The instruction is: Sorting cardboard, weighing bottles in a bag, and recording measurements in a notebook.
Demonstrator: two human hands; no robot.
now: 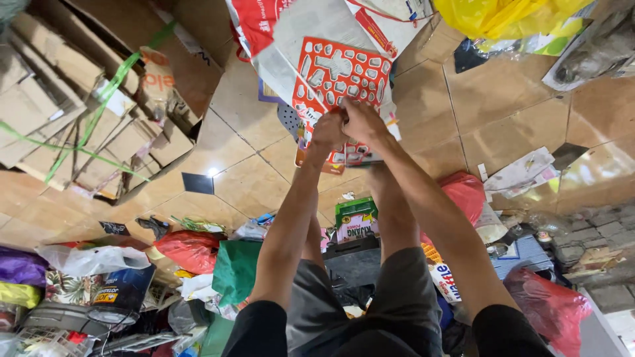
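While both hands, left hand and right hand, grip it, the red-and-white patterned sheet hangs flat.

Red-and-white patterned sack: lower edge hidden behind left hand and right hand; top cut by frame edge. Yellow plastic bag: cut off at top. Cardboard boxes: cut off at left edge. Fingertips of both hands: hidden in the grip. Small litter beside red bag: too small to identify.
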